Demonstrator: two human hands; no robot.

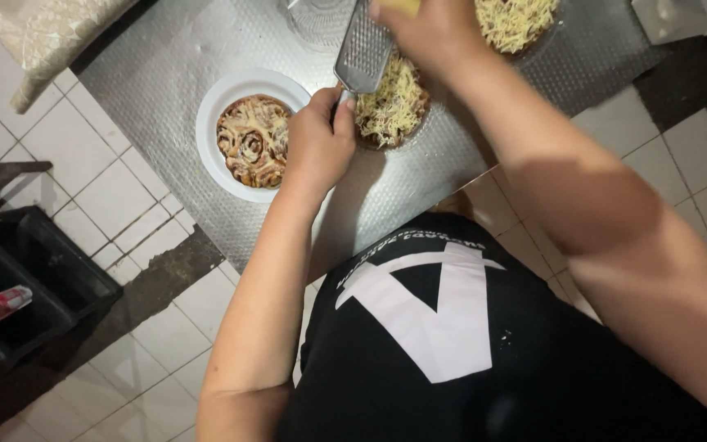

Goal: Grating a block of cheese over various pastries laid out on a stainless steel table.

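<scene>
Two hands: left [317, 143] clamped on perforated metal grater [363, 53], right [423, 29] gripping yellow cheese block [398, 6]

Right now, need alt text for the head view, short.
A person's left hand holds a metal grater by its handle while the right hand rubs a yellow block down it, over a cheese-topped pastry. An untopped pastry sits on a white plate on the metal table.

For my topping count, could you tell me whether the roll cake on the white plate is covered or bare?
Bare: the round swirled cake shows no cheese shreds.
</scene>
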